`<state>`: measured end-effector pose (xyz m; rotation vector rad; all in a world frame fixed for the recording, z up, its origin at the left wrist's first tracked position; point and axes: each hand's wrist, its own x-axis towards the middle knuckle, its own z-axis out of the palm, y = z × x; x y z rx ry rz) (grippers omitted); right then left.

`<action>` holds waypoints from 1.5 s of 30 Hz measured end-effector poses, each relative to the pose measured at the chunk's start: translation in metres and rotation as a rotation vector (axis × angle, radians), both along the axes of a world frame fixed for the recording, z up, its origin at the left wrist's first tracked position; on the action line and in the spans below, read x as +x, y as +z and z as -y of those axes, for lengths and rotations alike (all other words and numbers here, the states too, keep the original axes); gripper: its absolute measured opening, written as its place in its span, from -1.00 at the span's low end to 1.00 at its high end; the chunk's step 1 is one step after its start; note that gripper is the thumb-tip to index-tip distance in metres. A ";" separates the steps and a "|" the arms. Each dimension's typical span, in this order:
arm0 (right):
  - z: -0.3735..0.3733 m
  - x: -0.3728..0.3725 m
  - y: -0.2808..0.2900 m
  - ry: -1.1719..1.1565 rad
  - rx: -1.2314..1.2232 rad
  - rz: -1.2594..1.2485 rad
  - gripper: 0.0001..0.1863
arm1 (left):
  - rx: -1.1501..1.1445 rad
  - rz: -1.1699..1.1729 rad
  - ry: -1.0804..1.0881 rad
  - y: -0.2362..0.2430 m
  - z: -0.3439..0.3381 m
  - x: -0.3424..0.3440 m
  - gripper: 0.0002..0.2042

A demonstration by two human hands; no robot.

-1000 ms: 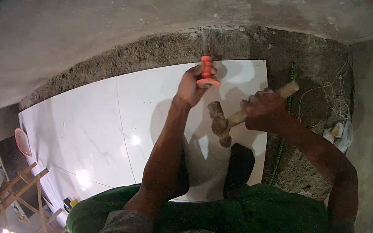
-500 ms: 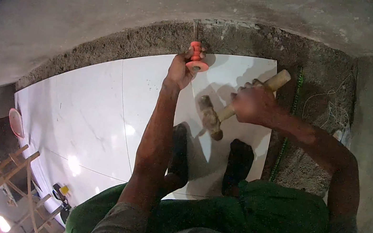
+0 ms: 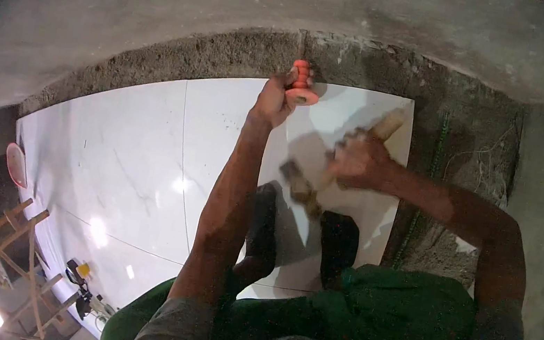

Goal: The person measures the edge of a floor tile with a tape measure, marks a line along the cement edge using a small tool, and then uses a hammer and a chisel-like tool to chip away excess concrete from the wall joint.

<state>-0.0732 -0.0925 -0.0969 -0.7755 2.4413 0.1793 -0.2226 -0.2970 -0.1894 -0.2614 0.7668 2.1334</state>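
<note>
At the tile edge, twelve o'clock: left hand clamped on an orange-handled steel chisel, set against rough grey mortar. Right hand closed round a wooden-handled mallet, blurred. A glancing blow could chip the glossy white floor tile or strike knuckles.

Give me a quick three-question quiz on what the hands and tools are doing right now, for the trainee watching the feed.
1. True or false: the left hand grips a tool with an orange handle at the rough mortar edge.
2. Which tool does the right hand hold? A) trowel B) hammer with a wooden handle C) paintbrush
3. Fill in: the person's feet stand on the white ____.

Key
1. True. The orange grip sits where the tiled floor meets the mortar.
2. B. Its head is blurred, pointing toward the person's left.
3. Tiles. They are glossy, with thin joints visible.
</note>
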 end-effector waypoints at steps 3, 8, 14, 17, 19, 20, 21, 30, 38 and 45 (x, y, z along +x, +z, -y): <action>-0.040 0.026 -0.037 0.106 -0.436 -0.200 -0.60 | -0.059 -0.017 0.023 0.009 -0.035 0.015 -0.67; -0.036 -0.009 -0.003 -0.371 -0.286 -0.239 -0.58 | -0.095 -0.132 -0.044 0.014 -0.041 0.003 -0.72; -0.037 0.005 -0.030 0.081 -0.556 -0.282 -0.63 | -0.027 -0.076 0.009 -0.001 -0.041 0.009 -0.73; -0.053 -0.035 -0.001 -0.396 -0.298 -0.170 -0.59 | -0.142 -0.035 -0.042 0.015 -0.055 0.008 -0.71; -0.037 -0.022 0.010 -0.466 -0.270 -0.094 -0.55 | -0.270 0.002 -0.069 0.023 -0.046 0.006 -0.70; -0.032 -0.016 0.022 -0.409 -0.310 -0.088 -0.53 | -0.306 -0.041 -0.060 0.022 -0.037 0.008 -0.69; -0.033 -0.016 0.033 -0.348 -0.344 -0.102 -0.51 | -0.334 -0.104 -0.048 0.025 -0.034 0.005 -0.68; -0.045 0.035 -0.006 -0.120 -0.563 -0.372 -0.48 | -0.006 -0.037 0.005 0.001 0.006 0.021 -0.63; -0.003 0.050 -0.020 0.029 -0.606 -0.375 -0.69 | -0.018 -0.007 0.063 0.006 0.002 0.018 -0.61; 0.015 0.045 -0.006 0.073 -0.659 -0.232 -0.68 | -0.034 -0.029 -0.006 0.002 0.020 0.009 -0.64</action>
